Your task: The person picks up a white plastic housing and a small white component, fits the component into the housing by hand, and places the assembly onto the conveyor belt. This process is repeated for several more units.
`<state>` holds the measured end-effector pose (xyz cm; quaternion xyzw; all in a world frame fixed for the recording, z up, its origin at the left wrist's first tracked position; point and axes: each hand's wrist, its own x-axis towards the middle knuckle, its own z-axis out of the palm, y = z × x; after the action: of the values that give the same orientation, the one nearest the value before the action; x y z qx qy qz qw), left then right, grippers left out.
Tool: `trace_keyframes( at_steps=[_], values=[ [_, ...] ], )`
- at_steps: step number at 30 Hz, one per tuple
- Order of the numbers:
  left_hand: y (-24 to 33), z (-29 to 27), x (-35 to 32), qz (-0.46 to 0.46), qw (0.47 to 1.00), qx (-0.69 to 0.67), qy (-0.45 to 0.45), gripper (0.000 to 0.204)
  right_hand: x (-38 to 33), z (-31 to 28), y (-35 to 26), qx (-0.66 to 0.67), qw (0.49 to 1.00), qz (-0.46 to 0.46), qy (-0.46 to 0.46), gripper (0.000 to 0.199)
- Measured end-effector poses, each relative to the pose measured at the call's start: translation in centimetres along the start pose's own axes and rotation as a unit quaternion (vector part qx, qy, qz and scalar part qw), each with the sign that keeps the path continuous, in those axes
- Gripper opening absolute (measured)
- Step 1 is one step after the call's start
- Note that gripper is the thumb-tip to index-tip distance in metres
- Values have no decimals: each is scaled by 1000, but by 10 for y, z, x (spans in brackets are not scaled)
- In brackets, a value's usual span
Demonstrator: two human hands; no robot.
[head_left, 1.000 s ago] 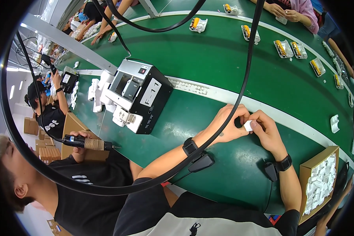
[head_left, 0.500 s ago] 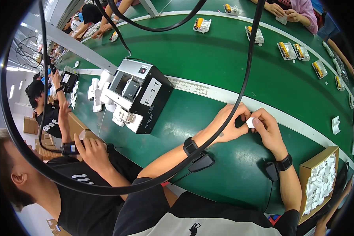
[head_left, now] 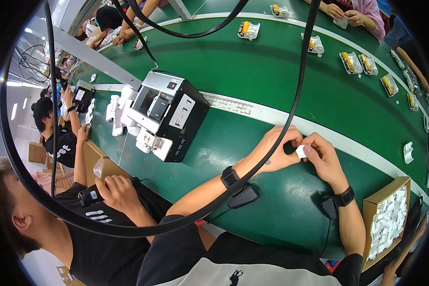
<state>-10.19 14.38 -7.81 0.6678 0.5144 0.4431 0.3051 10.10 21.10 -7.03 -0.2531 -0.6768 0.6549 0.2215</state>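
Note:
My left hand [head_left: 277, 150] and my right hand [head_left: 323, 159] meet above the green bench. Between their fingertips is a small white piece [head_left: 301, 151], flat-sided and paper-like. My right thumb presses on its face, and the left fingers pinch at its far left edge; part of it is hidden behind the fingers. A cardboard box [head_left: 367, 238] full of similar small white pieces [head_left: 388, 221] stands right of my right forearm. To the left of my hands sits a black and silver dispenser machine [head_left: 171, 117] with white material at its front.
Beyond the pale rail [head_left: 271, 114], a green conveyor belt [head_left: 271, 71] carries white shells with orange-yellow parts [head_left: 350, 63]. A black cable [head_left: 298, 95] loops across the view. At left, a co-worker's hand [head_left: 121, 193] grips a black tool [head_left: 88, 196]. Another person's hands [head_left: 348, 19] work across the belt.
Parts on the belt have shifted slightly right. The white piece has tilted a little and moved slightly left between my fingers. The co-worker at left has lowered the tool.

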Motion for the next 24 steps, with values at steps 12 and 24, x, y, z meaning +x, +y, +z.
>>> trace_keyframes(
  at_steps=[12,24],
  values=[
    [1,-3,1,-4,1000,-8,-7,21,0,-2,2,7,1000,-1,10,13],
    [2,-5,2,-41,999,-12,-33,23,1,1,-2,-7,1000,-2,5,14]
  ],
)
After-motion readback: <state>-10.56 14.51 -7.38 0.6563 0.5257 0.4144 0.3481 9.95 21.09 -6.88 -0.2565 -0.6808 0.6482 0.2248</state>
